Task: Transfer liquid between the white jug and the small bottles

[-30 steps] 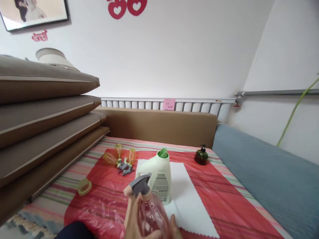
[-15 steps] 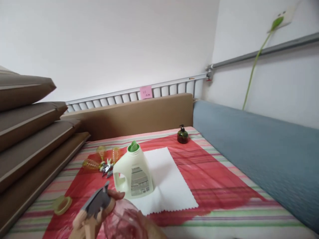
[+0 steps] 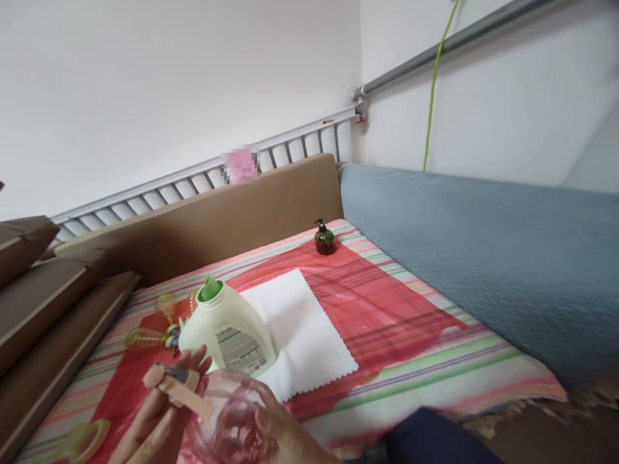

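Low in the view, a clear pink spray bottle (image 3: 227,406) is tilted between my two hands. My right hand (image 3: 287,425) is wrapped around its round body from the right. At the neck, the fingers of my left hand (image 3: 155,422) close on the grey and peach spray head (image 3: 186,390), whose long peach trigger points towards me. I cannot tell whether the head is screwed tight. Just behind the hands stands a pale green detergent jug (image 3: 229,332) with a green spout in its open mouth, partly on a white scalloped-edge sheet (image 3: 300,341).
Yellow spray bottles (image 3: 145,336) lie behind the jug at left. A yellowish round cap (image 3: 87,441) is at lower left. A dark green pump bottle (image 3: 325,241) stands at the back on red plastic film (image 3: 372,309). Stacked brown cushions (image 3: 58,303) border the left.
The view has swung right and down, so things appear further left. The spray head has turned, bringing its peach trigger across the front, and my left fingers have shifted around it.
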